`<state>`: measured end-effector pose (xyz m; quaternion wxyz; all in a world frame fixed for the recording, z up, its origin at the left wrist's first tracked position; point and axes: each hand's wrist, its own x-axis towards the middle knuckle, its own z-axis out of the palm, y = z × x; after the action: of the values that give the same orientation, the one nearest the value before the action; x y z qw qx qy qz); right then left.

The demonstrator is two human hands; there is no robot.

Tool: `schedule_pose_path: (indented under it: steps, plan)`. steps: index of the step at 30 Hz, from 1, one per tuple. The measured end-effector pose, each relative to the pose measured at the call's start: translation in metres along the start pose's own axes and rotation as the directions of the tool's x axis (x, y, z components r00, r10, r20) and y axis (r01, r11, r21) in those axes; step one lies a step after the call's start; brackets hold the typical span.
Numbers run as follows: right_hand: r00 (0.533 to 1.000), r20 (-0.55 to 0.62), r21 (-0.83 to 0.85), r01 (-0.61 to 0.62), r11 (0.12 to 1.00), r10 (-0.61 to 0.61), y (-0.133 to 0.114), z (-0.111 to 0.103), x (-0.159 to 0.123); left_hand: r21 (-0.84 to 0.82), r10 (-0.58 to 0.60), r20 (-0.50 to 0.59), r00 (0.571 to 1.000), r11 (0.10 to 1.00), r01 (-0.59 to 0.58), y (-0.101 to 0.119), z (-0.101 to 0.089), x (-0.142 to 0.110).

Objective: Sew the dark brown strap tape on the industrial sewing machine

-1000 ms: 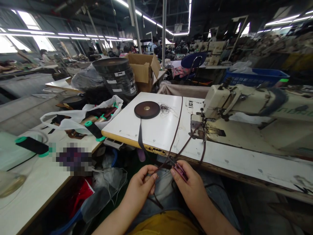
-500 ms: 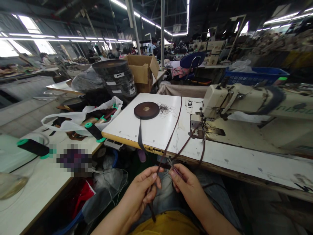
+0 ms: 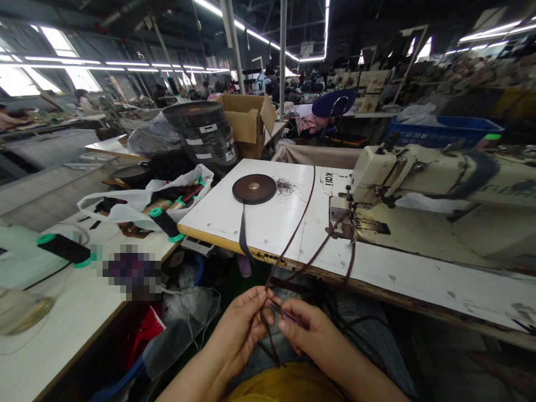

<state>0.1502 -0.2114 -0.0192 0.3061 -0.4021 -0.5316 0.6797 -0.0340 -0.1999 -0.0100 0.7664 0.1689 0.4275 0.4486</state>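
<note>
My left hand (image 3: 238, 324) pinches a narrow dark brown cord (image 3: 298, 226), and its loose length hangs below the fingers over my lap. In my right hand (image 3: 312, 332) is a pair of thread snips (image 3: 294, 319), slim and purplish with metal tips. These tips point left, close to the cord at my left fingertips; whether they touch it I cannot tell. From my left hand the cord runs up across the white table (image 3: 213, 215). More brown cord passes under the needle area of the sewing machine (image 3: 377, 173) at the right.
A roll of dark tape (image 3: 254, 188) lies on the table, its end hanging over the front edge. Beside it is a tangle of thread (image 3: 288, 187). Thread cones (image 3: 62, 250) and a white plastic bag (image 3: 121, 200) occupy the left table. Behind stand stacked dark rolls (image 3: 203, 134) and a cardboard box (image 3: 247, 120).
My right hand has moved left and down, bringing the snips from apart to close beside my left fingertips. My left hand keeps its pinch on the cord. The view has shifted slightly.
</note>
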Motion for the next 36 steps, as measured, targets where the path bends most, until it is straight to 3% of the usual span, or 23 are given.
schedule_pose_path:
  steps: [2,4,9,16,23,36]
  plan:
    - [1.000,-0.004,-0.024,-0.006,1.000,0.006,0.000,0.000,0.001,-0.043,-0.008,-0.003,1.000,0.999,0.008,0.000,-0.002,0.000]
    - [0.997,-0.079,-0.091,0.017,0.996,-0.024,-0.001,-0.003,0.003,-0.074,-0.019,-0.006,1.000,0.997,0.019,0.000,-0.003,0.000]
    - [0.953,-0.268,-0.430,0.012,0.903,-0.141,-0.006,-0.010,0.005,-0.107,-0.060,-0.015,0.998,0.993,0.059,0.001,-0.003,-0.001]
    - [0.927,-0.266,-0.692,0.009,0.721,-0.266,-0.004,-0.007,0.002,-0.141,-0.042,-0.002,0.999,0.989,0.041,0.002,0.002,-0.004]
    - [0.898,-0.211,-0.781,0.083,0.619,-0.387,0.000,-0.006,0.002,-0.139,-0.048,0.022,0.999,0.989,0.051,0.002,0.000,-0.003]
    - [0.894,-0.196,-0.804,0.089,0.589,-0.402,0.004,-0.005,0.004,-0.066,-0.059,0.144,0.988,0.995,0.069,-0.001,-0.002,-0.006]
